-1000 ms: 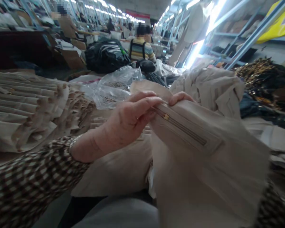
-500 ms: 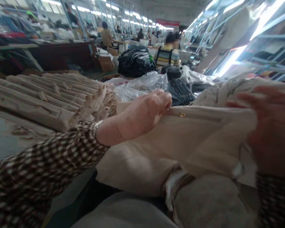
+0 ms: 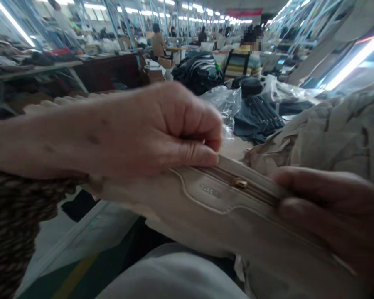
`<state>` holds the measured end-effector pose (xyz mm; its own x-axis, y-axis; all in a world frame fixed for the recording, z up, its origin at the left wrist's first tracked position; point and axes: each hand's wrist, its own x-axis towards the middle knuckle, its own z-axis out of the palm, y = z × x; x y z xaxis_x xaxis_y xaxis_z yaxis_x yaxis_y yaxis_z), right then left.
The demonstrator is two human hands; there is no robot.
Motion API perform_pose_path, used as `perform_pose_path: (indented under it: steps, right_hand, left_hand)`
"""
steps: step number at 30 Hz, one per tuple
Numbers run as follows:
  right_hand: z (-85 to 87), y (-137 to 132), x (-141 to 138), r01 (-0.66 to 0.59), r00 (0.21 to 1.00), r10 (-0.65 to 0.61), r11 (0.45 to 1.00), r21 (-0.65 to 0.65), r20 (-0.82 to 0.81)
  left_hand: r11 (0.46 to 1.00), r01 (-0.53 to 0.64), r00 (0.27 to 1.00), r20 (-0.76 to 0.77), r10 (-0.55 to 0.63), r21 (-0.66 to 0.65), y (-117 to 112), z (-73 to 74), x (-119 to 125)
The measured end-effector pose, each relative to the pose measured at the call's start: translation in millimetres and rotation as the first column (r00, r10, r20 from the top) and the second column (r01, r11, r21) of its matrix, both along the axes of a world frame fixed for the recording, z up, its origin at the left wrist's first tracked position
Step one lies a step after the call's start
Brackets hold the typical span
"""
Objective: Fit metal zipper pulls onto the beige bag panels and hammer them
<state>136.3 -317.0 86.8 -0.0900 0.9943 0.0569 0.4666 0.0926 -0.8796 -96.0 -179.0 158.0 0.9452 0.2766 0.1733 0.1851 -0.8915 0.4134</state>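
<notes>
A beige fabric piece [image 3: 205, 207] with a zipper and a small gold slider [image 3: 239, 182] is stretched across the middle of the view, close to the camera. My left hand [image 3: 162, 128] is closed, its thumb and fingers pinching the zipper's left end. My right hand [image 3: 333, 216] grips the piece's right side, thumb lying along the zipper. A checked sleeve [image 3: 9, 224] covers my left forearm. My lap in grey cloth [image 3: 168, 274] lies below.
A heap of crumpled beige garments [image 3: 336, 128] rises at the right. Clear plastic bags [image 3: 224, 99] and dark folded pieces [image 3: 258, 116] lie beyond. A person in a striped top [image 3: 241, 62] sits further back among worktables and strip lights.
The zippered piece has come up close to the camera. My right hand, blurred before, now grips its right end. My left hand stays pinched on the left end.
</notes>
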Motion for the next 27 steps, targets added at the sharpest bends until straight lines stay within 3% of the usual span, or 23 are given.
perform_pose_path:
  steps: [2, 3, 6, 8, 9, 12, 16, 18, 20, 24, 27]
  right_hand:
    - [-30.4, 17.4, -2.2, -0.051, 0.987, 0.064, 0.995, -0.087, 0.149]
    - [-49.0, 26.9, -1.9, -0.048, 0.956, 0.080, 0.992, -0.117, 0.284]
    - [-105.8, 50.8, 3.3, 0.038, 0.721, 0.048, 0.993, -0.109, 0.691]
    - [-134.5, 59.8, 8.6, 0.043, 0.583, 0.045, 0.995, -0.086, 0.811]
    - [-144.6, 62.6, 11.3, 0.032, 0.551, 0.044, 0.997, -0.074, 0.834]
    - [-159.5, 67.8, 18.6, 0.000, 0.510, 0.057, 0.998, -0.066, 0.858]
    - [-160.6, 75.4, 22.2, -0.055, 0.460, 0.125, 0.992, -0.112, 0.879]
    - [-159.6, 80.3, 20.3, -0.058, 0.471, 0.137, 0.990, -0.125, 0.871]
    - [-157.4, 84.6, 17.7, -0.051, 0.483, 0.145, 0.989, -0.138, 0.864]
    - [-138.2, 74.8, 23.0, -0.030, 0.503, 0.120, 0.992, -0.122, 0.856]
    - [-111.8, 34.7, 41.5, -0.031, 0.557, 0.012, 1.000, 0.006, 0.831]
  left_hand:
    - [0.993, -0.069, 0.991, -0.121, 0.056, -0.100, 15.4, -38.1, 0.1]
    - [0.989, -0.127, 0.975, -0.191, 0.110, -0.077, 22.1, -61.6, 3.0]
    - [0.966, -0.240, 0.902, -0.345, 0.260, 0.100, 35.2, -132.8, 17.9]
    - [0.940, -0.278, 0.848, -0.410, 0.336, 0.197, 39.1, -167.1, 28.8]
    - [0.930, -0.290, 0.829, -0.426, 0.362, 0.227, 40.6, -178.6, 33.7]
    - [0.917, -0.302, 0.803, -0.449, 0.392, 0.260, 45.4, -194.2, 44.6]
    - [0.910, -0.300, 0.788, -0.463, 0.406, 0.287, 44.6, -197.3, 50.0]
    - [0.879, -0.295, 0.808, -0.393, 0.439, 0.375, 36.8, -199.2, 50.3]
    - [0.869, -0.221, 0.864, -0.324, 0.385, 0.443, 26.1, -203.0, 49.7]
    - [0.924, -0.039, 0.938, -0.305, 0.166, 0.380, 11.0, -214.8, 47.3]
    - [0.930, -0.071, 0.947, -0.270, 0.176, 0.360, 10.1, -222.6, 46.0]
